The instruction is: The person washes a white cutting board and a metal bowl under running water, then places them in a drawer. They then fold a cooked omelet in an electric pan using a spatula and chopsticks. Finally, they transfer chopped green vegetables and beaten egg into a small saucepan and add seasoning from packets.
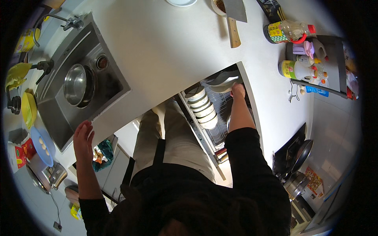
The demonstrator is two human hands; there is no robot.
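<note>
Inside a pulled-out wire dish drawer point(217, 101), my right hand point(238, 89) has its fingers around the edge of a white dish point(222, 88). Another pale dish point(226, 80) is tilted just beyond it. A row of stacked white bowls point(203, 109) stands on its side along the drawer's left. My left hand point(83, 134) holds nothing. Its slightly bent fingers are apart, over the counter's front edge by the corner of the steel sink point(116, 84). A round metal bowl point(76, 85) sits in that sink.
A cleaver point(234, 32) lies by a small bowl point(218, 7) on the white counter point(165, 50). Sauce bottles point(277, 32) and a black rack point(333, 65) stand at the right. Eggs lie in a blue basin point(38, 138) at the left. A lined bin point(103, 156) is below.
</note>
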